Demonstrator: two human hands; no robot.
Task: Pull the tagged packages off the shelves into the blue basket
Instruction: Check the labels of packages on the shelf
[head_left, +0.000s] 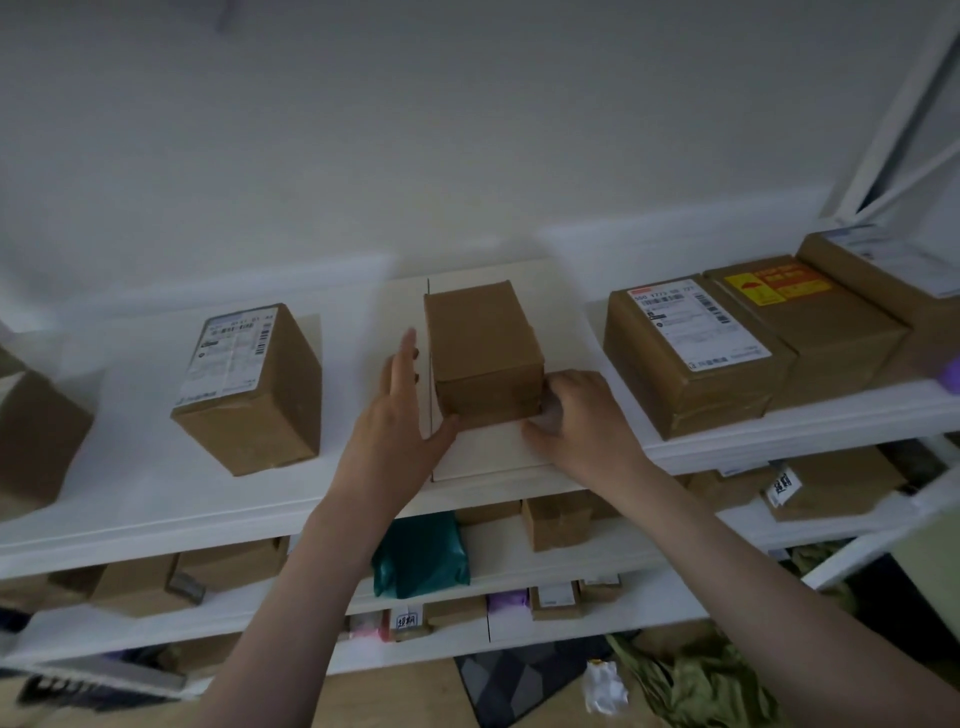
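Both forearms reached up and forward to the top white shelf board (779, 447). Left hand (400, 410) was spread, fingers straight, palm facing the left side of the small plain brown cardboard box (483, 348), thumb tip touching its lower left front corner. Right hand (576, 415) had fingers curled at the box's lower right front corner, touching it; whether it truly gripped, I could not tell. The box sat between the two hands, on a flat pale carton (498, 452), long axis running away from the hands toward the wall. No tag showed on its visible faces. Both hands were about equally near; judged next step a straight pull toward the body. Beyond the left hand stood a labelled brown cardboard box (260, 384); beyond the right, a wider labelled brown cardboard box (685, 358). Blue basket not in view.
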